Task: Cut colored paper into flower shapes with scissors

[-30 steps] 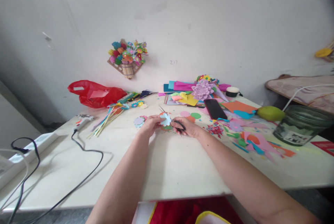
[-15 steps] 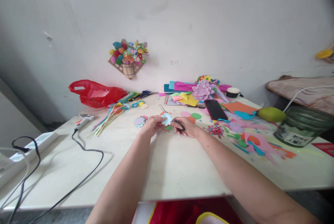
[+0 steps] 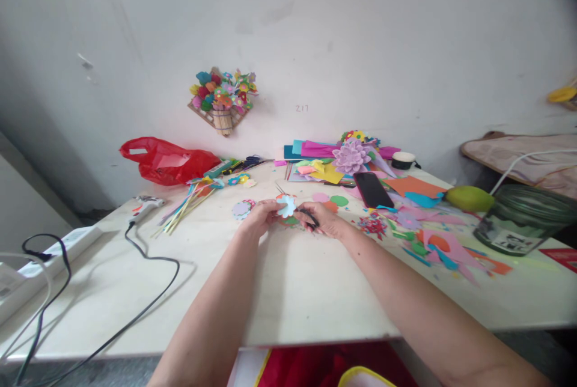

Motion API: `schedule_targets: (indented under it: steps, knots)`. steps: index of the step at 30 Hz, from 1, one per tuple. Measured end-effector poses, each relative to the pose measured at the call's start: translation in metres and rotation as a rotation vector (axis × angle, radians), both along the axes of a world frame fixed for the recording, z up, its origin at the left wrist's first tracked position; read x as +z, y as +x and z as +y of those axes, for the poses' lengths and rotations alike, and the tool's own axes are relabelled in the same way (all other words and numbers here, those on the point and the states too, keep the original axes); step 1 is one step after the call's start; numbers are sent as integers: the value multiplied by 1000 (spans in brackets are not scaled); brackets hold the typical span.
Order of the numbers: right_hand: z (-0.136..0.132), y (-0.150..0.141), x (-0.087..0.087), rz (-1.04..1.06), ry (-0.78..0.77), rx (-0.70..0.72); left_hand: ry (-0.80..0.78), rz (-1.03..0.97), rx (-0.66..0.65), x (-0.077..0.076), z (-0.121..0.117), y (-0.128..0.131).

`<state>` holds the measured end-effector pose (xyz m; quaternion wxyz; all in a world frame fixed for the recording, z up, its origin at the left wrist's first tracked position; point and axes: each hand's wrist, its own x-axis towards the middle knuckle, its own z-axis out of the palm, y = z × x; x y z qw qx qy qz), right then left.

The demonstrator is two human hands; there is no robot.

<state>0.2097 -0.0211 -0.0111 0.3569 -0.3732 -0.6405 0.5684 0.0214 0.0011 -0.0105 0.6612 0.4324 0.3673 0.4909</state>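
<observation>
My left hand [image 3: 264,216] pinches the edge of a light-blue flower cutout [image 3: 287,206] with a scalloped outline. Small black-handled scissors [image 3: 310,217] sit in my right hand [image 3: 319,219], fingers closed around the handles. The blades are close to the flower's right edge; whether they touch it I cannot tell. Under and behind the flower lie orange and green pieces, partly hidden. Left of my left hand is a small stack of flower cutouts [image 3: 242,210], a lilac one on top. Beyond my right hand lie pink and green round pieces [image 3: 339,201].
Colourful scraps [image 3: 451,249], a phone [image 3: 373,190] and a green glass jar [image 3: 518,222] occupy the right side. On the left are a glue gun [image 3: 146,208] with its cord, thin sticks [image 3: 192,210], a power strip [image 3: 67,252] and a red plastic bag [image 3: 169,161]. A purple flower [image 3: 351,157] lies at the back.
The flower cutout has shifted or turned very slightly between my hands. Both hands keep their grip, and the rest of the table looks the same.
</observation>
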Motion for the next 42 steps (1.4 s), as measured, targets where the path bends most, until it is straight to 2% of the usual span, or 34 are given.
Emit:
schedule_targets:
  steps: [6, 18, 32, 42]
  knots:
    - [-6, -3, 6, 11, -11, -21, 2, 6, 3, -2, 2, 0]
    - [-1, -1, -1, 0, 10, -6, -22, 10, -10, 0, 0, 2]
    - [-11, -6, 13, 15, -43, -54, -12, 9, -12, -1, 1, -2]
    - [-4, -5, 4, 22, -51, -45, -12, 21, -22, -3, 3, -5]
